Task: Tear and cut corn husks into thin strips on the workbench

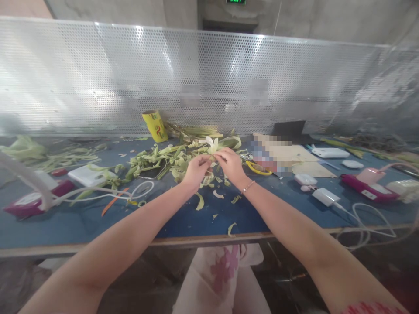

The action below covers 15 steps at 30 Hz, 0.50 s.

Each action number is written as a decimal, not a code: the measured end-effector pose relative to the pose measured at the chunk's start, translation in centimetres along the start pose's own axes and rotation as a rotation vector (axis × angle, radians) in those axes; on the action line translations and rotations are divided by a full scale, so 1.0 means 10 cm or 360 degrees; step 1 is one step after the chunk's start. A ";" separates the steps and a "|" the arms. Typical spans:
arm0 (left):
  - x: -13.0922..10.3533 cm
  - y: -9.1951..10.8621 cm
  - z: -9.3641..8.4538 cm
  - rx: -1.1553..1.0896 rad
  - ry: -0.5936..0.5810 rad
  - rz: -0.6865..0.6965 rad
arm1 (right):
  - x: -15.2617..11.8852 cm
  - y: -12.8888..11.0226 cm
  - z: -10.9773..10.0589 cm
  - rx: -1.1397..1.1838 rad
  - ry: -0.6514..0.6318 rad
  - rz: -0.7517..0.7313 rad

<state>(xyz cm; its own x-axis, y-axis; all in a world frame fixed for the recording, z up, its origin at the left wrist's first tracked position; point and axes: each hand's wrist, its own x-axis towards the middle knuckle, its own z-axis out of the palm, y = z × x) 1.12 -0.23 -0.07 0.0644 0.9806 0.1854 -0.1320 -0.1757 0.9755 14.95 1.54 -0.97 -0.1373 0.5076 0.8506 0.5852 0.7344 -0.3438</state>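
Both hands meet over the middle of the blue tabletop. My left hand (pixel 198 168) is closed, thumb and fingers pinching the base of a pale flower (pixel 211 143) with white, petal-like strips. From the other side, my right hand (pixel 231 163) also pinches the flower's base; the fingertips hide the exact grip. Green strips and leafy stalks lie in a heap (pixel 157 158) left of and behind the hands. A curled green scrap (pixel 199 201) rests below my left hand. Yellow-handled scissors (pixel 258 169) lie right of my right hand, their blades partly hidden.
A tilted yellow container (pixel 155 126) stands before the perforated metal screen (pixel 124 83). Purple power strips (pixel 369 188) with white cables lie at both sides. A white charger (pixel 325 197) and beige sheets (pixel 314 169) are at right, an orange strip (pixel 113 203) at left.
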 end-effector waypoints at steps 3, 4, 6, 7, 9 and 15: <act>-0.03 0.03 0.02 -0.0023 0.0026 0.0023 | -0.01 0.02 -0.01 0.0026 0.0026 0.0050; -0.04 0.04 0.03 -0.0024 0.0044 0.0033 | -0.01 0.02 -0.01 0.0034 0.0020 0.0046; -0.05 0.05 0.04 -0.0021 0.0062 0.0047 | -0.01 0.02 -0.01 0.0060 -0.0007 0.0023; -0.05 0.05 0.04 -0.0023 0.0058 0.0050 | 0.00 0.02 -0.01 0.0077 -0.0013 0.0018; -0.04 0.04 0.03 -0.0029 0.0037 0.0046 | 0.00 0.00 0.00 0.0119 -0.0003 0.0037; -0.02 0.03 -0.01 -0.0002 0.0005 0.0021 | 0.02 -0.09 0.01 0.0247 0.0020 0.0272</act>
<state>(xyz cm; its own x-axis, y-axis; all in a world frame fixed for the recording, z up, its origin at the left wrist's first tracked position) 1.00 -0.50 0.14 0.0596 0.9784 0.1981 -0.1343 -0.1888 0.9728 14.35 1.02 -0.56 -0.0358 0.6256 0.7793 0.4692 0.6990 -0.5396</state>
